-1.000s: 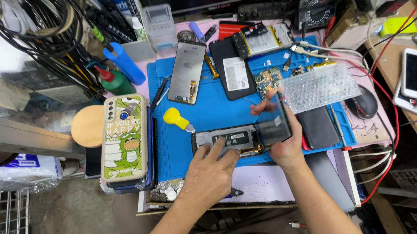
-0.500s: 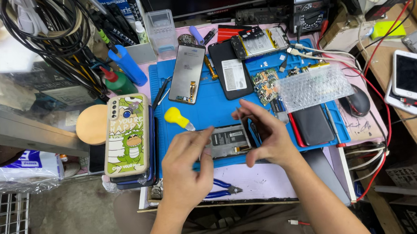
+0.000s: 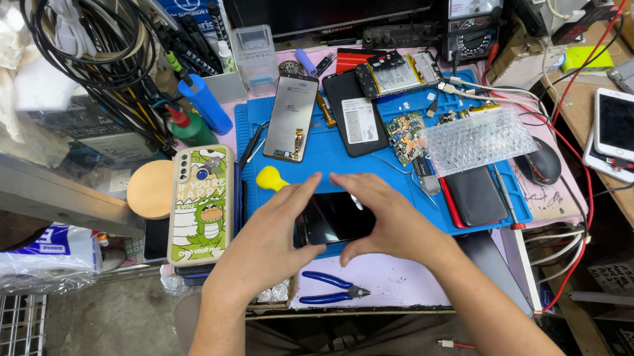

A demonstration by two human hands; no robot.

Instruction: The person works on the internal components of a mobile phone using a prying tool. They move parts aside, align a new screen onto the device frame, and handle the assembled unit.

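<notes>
Your left hand [image 3: 269,236] and your right hand [image 3: 389,221] meet at the lower middle of the frame, both clamped on a black smartphone [image 3: 334,217] that lies screen-up on the blue work mat [image 3: 330,151]. Your left fingers curl over its left end and top edge; your right fingers arch over its right end, thumb pressing near the lower edge. The fingertips of the two hands sit close together above the dark glass.

Just above your left fingers a yellow pry tool [image 3: 269,178] rests on the mat. Further up lie a detached phone screen [image 3: 291,117], a black back cover [image 3: 355,113] and a small green circuit board [image 3: 405,136]. To the left of your left hand sits a phone case with a green cartoon dinosaur [image 3: 201,203]. Below your hands, blue-handled cutters [image 3: 331,287] lie on the pale table edge. At right of the mat, a sheet of bubble wrap [image 3: 476,140] lies beside a black mouse [image 3: 543,160].
</notes>
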